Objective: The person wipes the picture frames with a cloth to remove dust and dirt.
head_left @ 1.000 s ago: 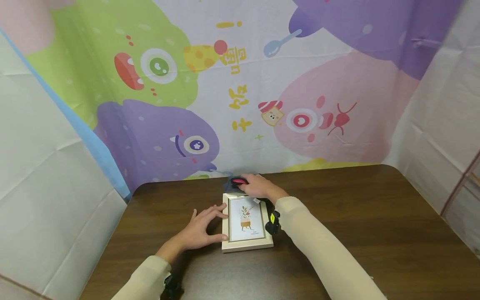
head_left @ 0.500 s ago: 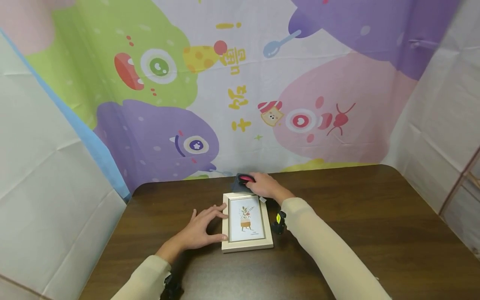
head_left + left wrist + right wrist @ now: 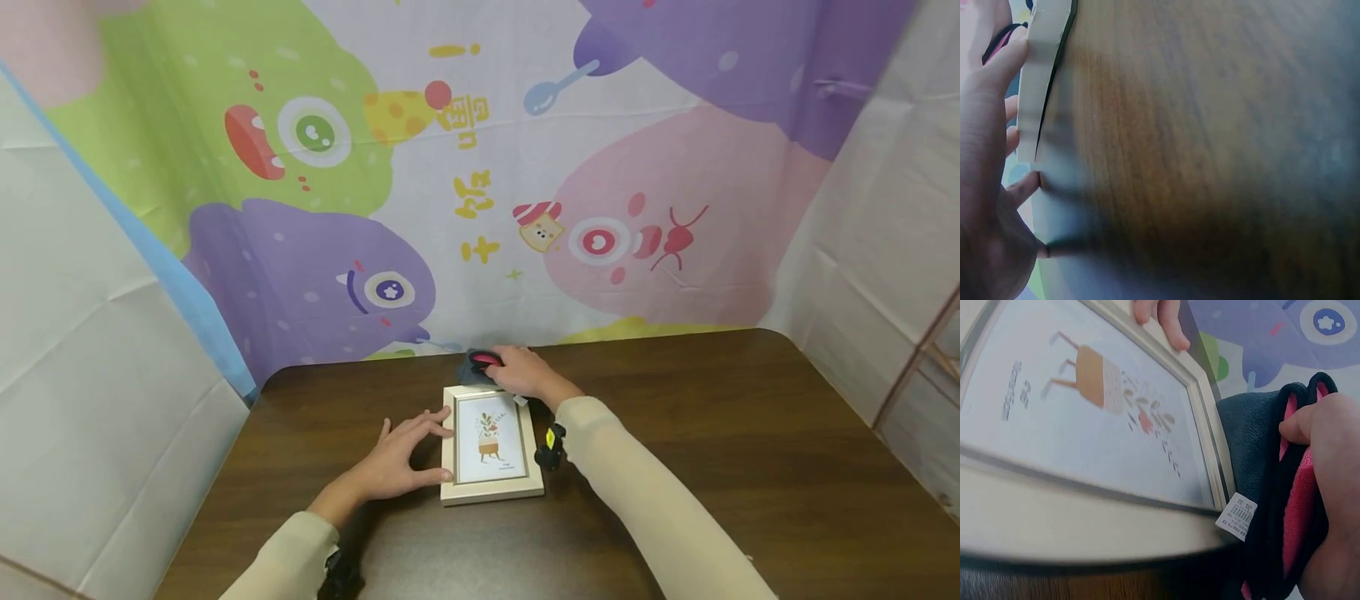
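Observation:
A picture frame [image 3: 489, 442] with a pale gold border and a printed potted plant lies face up on the table. My left hand [image 3: 393, 460] rests at its left side, thumb and fingertips touching the border, fingers spread and fairly straight. At the far edge, my right hand [image 3: 525, 372] grips a folded cleaning cloth [image 3: 1250, 437], dark teal outside, pink inside, with black trim. The right wrist view has the cloth against the frame's far border, and its white label [image 3: 1238, 515] overlaps a corner. In the left wrist view, the left thumb [image 3: 1007, 65] lies along the frame's side.
The dark wood table [image 3: 712, 467] extends to both sides of the frame. Behind its back edge hangs a cartoon-printed curtain [image 3: 495, 308]. Pale fabric walls [image 3: 97, 350] stand at left and right. Black camera mounts [image 3: 551, 450] sit on the wrists.
My right hand and the cloth shifted right along the frame's far edge, then slightly back left. The left hand and the frame have stayed in place.

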Demonstrator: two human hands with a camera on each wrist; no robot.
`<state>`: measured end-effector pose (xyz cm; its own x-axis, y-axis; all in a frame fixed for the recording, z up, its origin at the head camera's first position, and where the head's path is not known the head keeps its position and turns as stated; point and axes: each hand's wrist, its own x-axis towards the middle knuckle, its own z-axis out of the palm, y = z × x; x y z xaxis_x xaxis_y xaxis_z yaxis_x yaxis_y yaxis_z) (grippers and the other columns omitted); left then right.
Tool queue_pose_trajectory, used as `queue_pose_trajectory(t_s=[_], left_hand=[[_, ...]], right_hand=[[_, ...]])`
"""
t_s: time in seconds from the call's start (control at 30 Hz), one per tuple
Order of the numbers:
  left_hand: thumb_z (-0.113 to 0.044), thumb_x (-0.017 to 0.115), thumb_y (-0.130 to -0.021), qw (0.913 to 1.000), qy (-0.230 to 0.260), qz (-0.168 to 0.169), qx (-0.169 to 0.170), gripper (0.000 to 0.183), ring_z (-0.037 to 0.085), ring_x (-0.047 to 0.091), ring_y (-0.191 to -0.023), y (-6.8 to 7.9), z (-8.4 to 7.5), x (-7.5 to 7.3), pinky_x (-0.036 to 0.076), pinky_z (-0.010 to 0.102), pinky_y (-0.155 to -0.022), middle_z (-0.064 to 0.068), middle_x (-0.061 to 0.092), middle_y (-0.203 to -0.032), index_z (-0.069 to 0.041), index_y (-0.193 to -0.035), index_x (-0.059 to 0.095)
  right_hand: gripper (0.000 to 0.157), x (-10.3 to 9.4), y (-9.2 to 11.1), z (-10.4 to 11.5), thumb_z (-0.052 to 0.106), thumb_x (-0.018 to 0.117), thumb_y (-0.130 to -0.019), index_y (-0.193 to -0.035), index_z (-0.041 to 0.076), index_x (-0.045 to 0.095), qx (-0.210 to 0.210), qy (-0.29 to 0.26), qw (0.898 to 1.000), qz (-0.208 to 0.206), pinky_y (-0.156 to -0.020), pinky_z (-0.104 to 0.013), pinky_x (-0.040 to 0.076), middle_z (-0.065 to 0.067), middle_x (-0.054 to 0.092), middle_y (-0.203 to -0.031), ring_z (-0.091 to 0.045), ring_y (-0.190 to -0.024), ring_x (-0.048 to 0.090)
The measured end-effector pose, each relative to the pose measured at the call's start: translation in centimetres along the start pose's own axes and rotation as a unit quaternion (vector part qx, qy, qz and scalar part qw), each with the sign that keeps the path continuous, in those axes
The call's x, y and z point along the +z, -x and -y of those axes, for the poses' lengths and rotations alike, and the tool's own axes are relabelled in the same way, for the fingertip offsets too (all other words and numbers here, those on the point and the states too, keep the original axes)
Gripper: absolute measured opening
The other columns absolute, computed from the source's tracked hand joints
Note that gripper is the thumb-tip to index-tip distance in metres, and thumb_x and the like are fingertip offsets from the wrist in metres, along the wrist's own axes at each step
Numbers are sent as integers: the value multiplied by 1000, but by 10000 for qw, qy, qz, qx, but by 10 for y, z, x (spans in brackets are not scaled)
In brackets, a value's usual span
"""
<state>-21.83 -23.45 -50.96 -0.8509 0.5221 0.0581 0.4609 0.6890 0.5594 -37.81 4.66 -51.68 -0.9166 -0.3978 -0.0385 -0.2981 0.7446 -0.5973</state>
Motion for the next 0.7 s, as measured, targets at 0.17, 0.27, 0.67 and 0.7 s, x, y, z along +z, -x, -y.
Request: queue_pose_trajectory(t_s=[0.17,0.27,0.67,0.7], left_hand=[[-45,88,-96,10000,-11,21,-10,56,52,40,-168,0,0,-1,6,102,-119,7,47,-181,-22,-143,69],[-45,88,-96,10000,-23,18,0,56,51,41,-168,0,-1,-1,7,102,-119,7,46,-181,-22,-143,69],[-46,88,-96,10000,-33,5,-10,57,51,40,-168,1,-2,-1,7,101,-119,7,46,-182,-22,-144,69],[-46,88,-96,10000,-33,6,-5,57,52,39,-168,1,-1,-1,7,101,-119,7,46,-182,-22,-144,69]], right_hand=[[60,0,5,17,37,59,-109,-164,14,58,-8,-105,9998,146,-95,-46,57,-16,74,-148,-29,-109,70],[60,5,3,23,37,59,-109,-164,14,57,-56,-49,9998,205,-91,-46,57,-15,76,-142,-28,-105,69],[61,24,-5,35,38,56,-111,-167,12,54,-234,116,9993,266,-101,-44,55,-12,75,-145,-25,-110,67],[60,19,3,43,37,56,-111,-166,11,54,-254,154,9993,228,-101,-44,55,-14,75,-144,-26,-110,68]])
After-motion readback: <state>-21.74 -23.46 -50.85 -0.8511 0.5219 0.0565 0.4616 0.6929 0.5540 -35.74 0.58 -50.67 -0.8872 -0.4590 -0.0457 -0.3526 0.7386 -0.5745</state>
